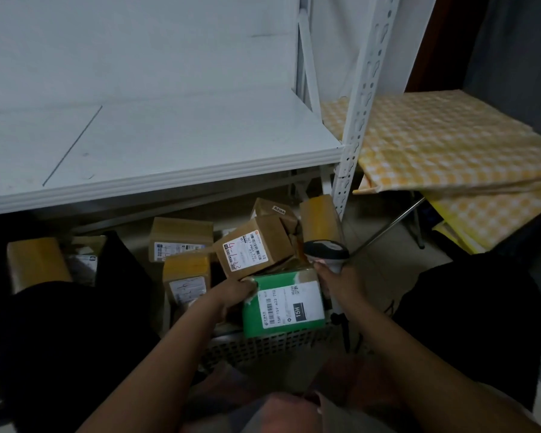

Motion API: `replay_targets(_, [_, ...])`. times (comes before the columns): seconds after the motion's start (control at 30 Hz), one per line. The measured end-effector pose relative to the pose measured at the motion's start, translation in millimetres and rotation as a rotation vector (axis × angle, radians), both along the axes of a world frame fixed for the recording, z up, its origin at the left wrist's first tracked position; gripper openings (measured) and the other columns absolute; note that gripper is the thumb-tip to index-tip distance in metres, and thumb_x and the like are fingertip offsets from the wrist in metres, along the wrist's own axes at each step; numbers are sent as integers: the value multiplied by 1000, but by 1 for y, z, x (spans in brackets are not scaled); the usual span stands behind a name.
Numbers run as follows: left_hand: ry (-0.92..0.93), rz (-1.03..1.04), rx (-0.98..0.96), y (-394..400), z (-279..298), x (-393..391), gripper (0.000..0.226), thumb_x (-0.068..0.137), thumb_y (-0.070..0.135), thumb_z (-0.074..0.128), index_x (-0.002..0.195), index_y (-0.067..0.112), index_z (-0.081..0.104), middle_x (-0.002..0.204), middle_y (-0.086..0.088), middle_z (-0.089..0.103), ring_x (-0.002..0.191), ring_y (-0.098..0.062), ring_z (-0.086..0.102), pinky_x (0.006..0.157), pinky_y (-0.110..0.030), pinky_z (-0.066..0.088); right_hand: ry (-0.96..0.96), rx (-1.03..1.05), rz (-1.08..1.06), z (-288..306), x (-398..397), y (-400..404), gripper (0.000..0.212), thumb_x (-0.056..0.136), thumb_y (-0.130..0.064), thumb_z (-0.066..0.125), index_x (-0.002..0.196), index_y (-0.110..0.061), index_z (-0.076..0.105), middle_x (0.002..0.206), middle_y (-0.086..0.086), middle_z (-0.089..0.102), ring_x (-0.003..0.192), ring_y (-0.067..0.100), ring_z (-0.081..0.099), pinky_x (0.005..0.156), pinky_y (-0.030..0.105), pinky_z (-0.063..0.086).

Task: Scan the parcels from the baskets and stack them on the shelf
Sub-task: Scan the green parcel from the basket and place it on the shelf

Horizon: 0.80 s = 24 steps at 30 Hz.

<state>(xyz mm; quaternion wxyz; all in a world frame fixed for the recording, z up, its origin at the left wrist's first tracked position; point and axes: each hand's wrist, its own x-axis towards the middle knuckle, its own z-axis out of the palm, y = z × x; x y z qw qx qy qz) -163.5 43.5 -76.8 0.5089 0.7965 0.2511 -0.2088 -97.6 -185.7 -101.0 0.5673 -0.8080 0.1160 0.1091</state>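
A green parcel with a white label marked 15H lies at the near side of a perforated basket. My left hand grips its upper left corner. My right hand holds a grey and black barcode scanner and touches the parcel's upper right corner. Behind it sits a brown box with a label bearing red handwriting, among several other brown taped boxes. The white shelf board above the basket is bare.
A white perforated shelf post stands right of the basket. Beyond it is a table under a yellow checked cloth. More brown parcels and a black bag lie at the left. My dark-clad knees flank the basket.
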Motion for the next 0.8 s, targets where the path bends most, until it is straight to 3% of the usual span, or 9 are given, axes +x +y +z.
replay_targets(0.1, [-53, 9, -76, 2, -4, 5, 11, 101, 8, 53, 105, 11, 63, 112, -11, 67, 108, -28, 62, 96, -41, 52, 10, 10, -25, 5, 0, -4, 35, 84, -42, 73, 95, -9, 69, 87, 9, 73, 77, 26, 70, 70, 42, 59])
replay_targets(0.17, [-91, 19, -129, -1, 4, 5, 18, 100, 5, 54, 106, 18, 65, 112, -8, 68, 104, -25, 65, 85, -34, 56, 30, 6, -58, 8, 2, -9, 35, 88, -40, 70, 99, -7, 67, 88, 9, 72, 74, 23, 68, 59, 29, 50])
replay_targets(0.2, [-109, 20, -139, -2, 8, 5, 21, 100, 6, 54, 103, 22, 66, 114, -7, 68, 103, -23, 65, 86, -36, 56, 35, 5, -74, 7, 2, -12, 35, 89, -41, 69, 100, -8, 67, 88, 9, 71, 74, 23, 67, 58, 27, 47])
replay_targets(0.3, [-173, -21, -187, -2, 7, 7, 23, 102, 16, 56, 118, 28, 66, 132, -6, 63, 119, -22, 61, 107, -44, 49, 31, 1, -114, 1, 3, -21, 40, 85, -49, 70, 96, -10, 68, 88, 8, 71, 77, 26, 68, 66, 35, 56])
replay_targets(0.4, [-175, -61, -321, -8, 2, 3, 49, 93, 46, 65, 137, 53, 46, 145, -2, 52, 126, -22, 57, 110, -43, 46, 75, 8, -135, -7, 3, -28, 39, 80, -52, 74, 94, -16, 69, 91, 9, 72, 81, 31, 70, 77, 50, 60])
replay_targets(0.53, [-141, -154, -288, -18, -3, 3, 75, 77, 61, 73, 136, 71, 27, 155, -5, 34, 126, -23, 56, 104, -39, 52, 90, -43, -109, -5, -2, -30, 39, 82, -48, 73, 100, -14, 71, 95, 9, 72, 84, 29, 68, 77, 42, 59])
replay_targets(0.63, [-215, -233, -209, -20, 11, 9, 90, 67, 59, 80, 139, 68, 27, 155, -6, 28, 130, -26, 50, 101, -42, 54, 44, -50, -147, 3, 3, -38, 38, 84, -45, 73, 100, -11, 69, 96, 7, 69, 87, 26, 65, 77, 36, 55])
replay_targets(0.73, [-259, -308, -179, -22, 42, 20, 86, 87, 34, 75, 150, 52, 19, 143, -9, 44, 114, -26, 62, 92, -40, 59, -34, -85, -139, 25, 5, -39, 30, 86, -44, 71, 93, -16, 64, 94, 7, 64, 86, 25, 61, 79, 37, 52])
replay_targets(0.8, [-296, -372, -87, -20, 68, 31, 85, 91, 34, 71, 152, 50, 15, 136, -7, 48, 102, -22, 66, 83, -31, 61, -102, -65, -150, 40, 7, -37, 31, 87, -43, 70, 91, -13, 66, 91, 8, 66, 84, 26, 63, 75, 35, 51])
